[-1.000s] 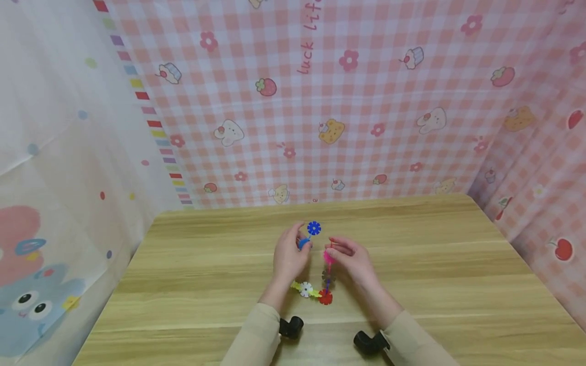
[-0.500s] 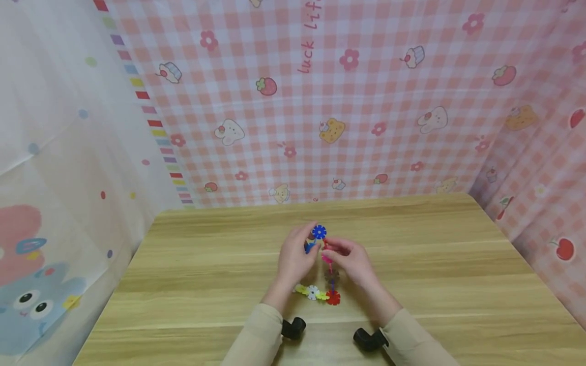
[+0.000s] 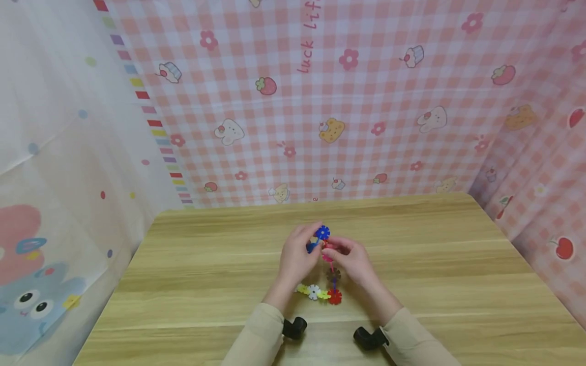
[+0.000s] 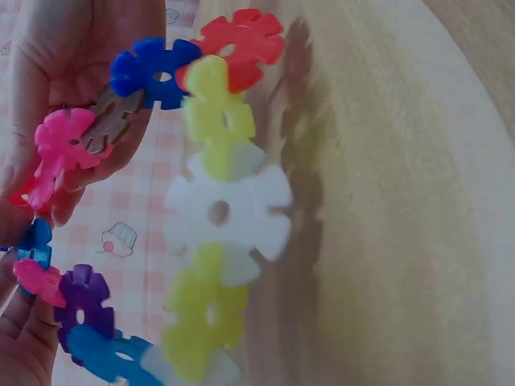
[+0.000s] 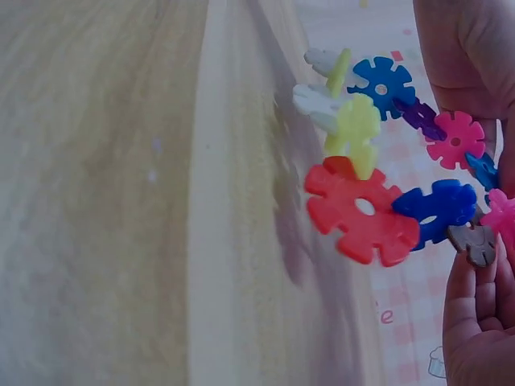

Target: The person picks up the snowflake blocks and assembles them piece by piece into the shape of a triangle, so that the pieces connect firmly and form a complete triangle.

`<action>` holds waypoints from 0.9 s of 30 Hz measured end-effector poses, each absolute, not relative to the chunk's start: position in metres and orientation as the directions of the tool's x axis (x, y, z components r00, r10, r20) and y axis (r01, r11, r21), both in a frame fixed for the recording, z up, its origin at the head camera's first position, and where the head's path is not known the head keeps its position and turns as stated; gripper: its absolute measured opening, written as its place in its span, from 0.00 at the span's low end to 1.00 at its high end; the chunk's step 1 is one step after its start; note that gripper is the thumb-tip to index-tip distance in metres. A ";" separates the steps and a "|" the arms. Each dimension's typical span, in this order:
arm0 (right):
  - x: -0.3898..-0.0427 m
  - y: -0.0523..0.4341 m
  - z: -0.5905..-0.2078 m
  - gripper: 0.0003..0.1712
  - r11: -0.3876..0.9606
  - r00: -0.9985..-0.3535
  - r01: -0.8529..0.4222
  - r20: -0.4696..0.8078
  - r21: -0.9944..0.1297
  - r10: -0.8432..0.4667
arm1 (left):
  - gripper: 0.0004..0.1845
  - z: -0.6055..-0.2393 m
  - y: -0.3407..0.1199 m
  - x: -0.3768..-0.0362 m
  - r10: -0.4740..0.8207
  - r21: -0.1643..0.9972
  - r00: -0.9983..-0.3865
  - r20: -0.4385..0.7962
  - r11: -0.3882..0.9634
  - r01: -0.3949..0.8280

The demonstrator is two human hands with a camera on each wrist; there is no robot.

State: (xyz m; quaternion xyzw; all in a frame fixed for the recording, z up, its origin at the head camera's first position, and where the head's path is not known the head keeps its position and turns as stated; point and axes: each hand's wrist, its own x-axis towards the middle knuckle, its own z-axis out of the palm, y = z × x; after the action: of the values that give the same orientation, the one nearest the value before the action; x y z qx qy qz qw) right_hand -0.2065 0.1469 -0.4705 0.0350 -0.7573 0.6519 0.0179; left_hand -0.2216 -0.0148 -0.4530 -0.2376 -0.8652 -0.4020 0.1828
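Note:
A chain of interlocking snowflake discs is bent into a loop between my two hands. In the head view my left hand (image 3: 297, 254) pinches a light blue disc (image 3: 312, 247) near one end, where a dark blue disc (image 3: 323, 232) sticks up. My right hand (image 3: 353, 260) pinches the other end, by a pink disc (image 3: 327, 255) and a red piece partly hidden by fingers. Below hang a brown disc (image 3: 333, 275), a large red disc (image 3: 334, 297), and a white disc (image 4: 229, 211) between yellow discs (image 4: 206, 310). A purple disc (image 4: 84, 303) shows nearer the left hand.
The hands are above a wood-grain table (image 3: 206, 284). Behind it hangs a pink checked curtain (image 3: 293, 112). Black wrist mounts (image 3: 294, 328) sit below both hands, near the beige sleeves (image 3: 256, 335).
My left hand has moved right, bringing the dark blue disc up close to the right hand's fingers. The lower part of the chain has swung slightly right. The right hand has hardly moved.

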 end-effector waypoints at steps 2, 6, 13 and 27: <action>-0.206 0.147 -0.470 0.21 0.157 -0.997 -0.079 0.076 -0.984 -0.024 | 0.28 -0.455 -0.014 -0.222 0.269 0.607 -0.814 0.515 0.556 0.568; -0.205 0.146 -0.469 0.20 0.151 -0.995 -0.095 0.092 -0.984 -0.022 | 0.26 -0.457 -0.012 -0.222 0.272 0.611 -0.812 0.516 0.548 0.571; -0.206 0.147 -0.470 0.19 0.134 -0.996 -0.087 0.086 -0.987 -0.016 | 0.24 -0.457 -0.011 -0.223 0.263 0.642 -0.828 0.495 0.531 0.553; -0.208 0.161 -0.482 0.17 0.212 -0.981 -0.155 0.125 -0.965 -0.151 | 0.27 -0.457 -0.017 -0.225 0.136 0.731 -0.893 0.429 0.528 0.432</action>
State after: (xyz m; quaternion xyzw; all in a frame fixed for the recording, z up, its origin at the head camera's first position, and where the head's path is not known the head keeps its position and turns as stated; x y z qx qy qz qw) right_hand -0.2077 0.1610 -0.4818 0.0982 -0.7785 0.6200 0.0019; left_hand -0.2247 -0.0175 -0.4575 -0.1652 -0.8590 -0.4567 0.1619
